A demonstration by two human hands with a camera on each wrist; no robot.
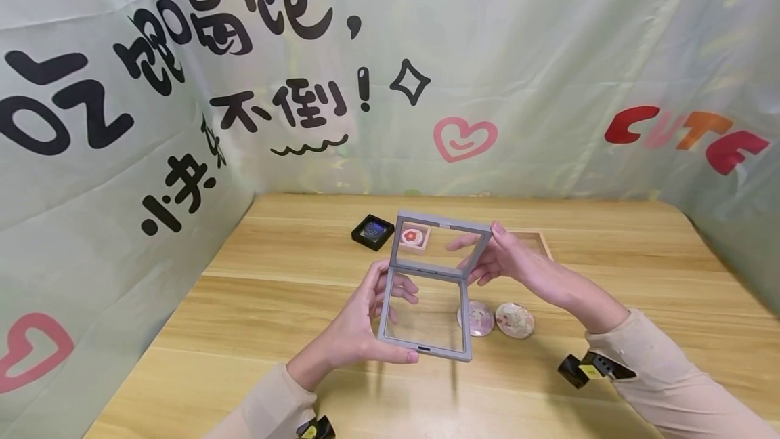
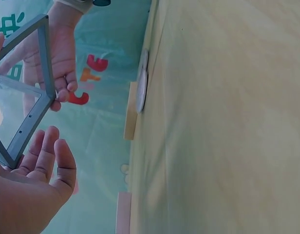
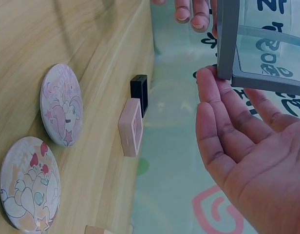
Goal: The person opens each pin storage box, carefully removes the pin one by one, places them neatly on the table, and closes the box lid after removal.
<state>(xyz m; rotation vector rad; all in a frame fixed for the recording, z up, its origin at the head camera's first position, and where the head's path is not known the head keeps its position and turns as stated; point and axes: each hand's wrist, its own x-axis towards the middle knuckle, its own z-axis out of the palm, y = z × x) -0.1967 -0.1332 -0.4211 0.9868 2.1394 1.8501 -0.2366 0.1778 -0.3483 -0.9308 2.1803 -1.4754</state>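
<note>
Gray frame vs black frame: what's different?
The gray frame is held up by the left hand; the black frame lies on the table. The gray frame is folded open with clear panes; the black frame has something blue inside. The gray frame looks bigger than the black frame, though nearer the camera. Both are squarish.

— Where is the folding frame (image 1: 428,274)?
— Above the table (image 1: 225,358), between the left hand (image 1: 362,332) and the right hand (image 1: 518,264).
— And lying at the frame's right?
— One badge (image 1: 483,320), with another badge (image 1: 514,320) beside it.
— Farther back?
— Left, one box (image 1: 373,232); at its right, a second box (image 3: 128,129); behind the right hand, a tray (image 1: 545,247).
</note>
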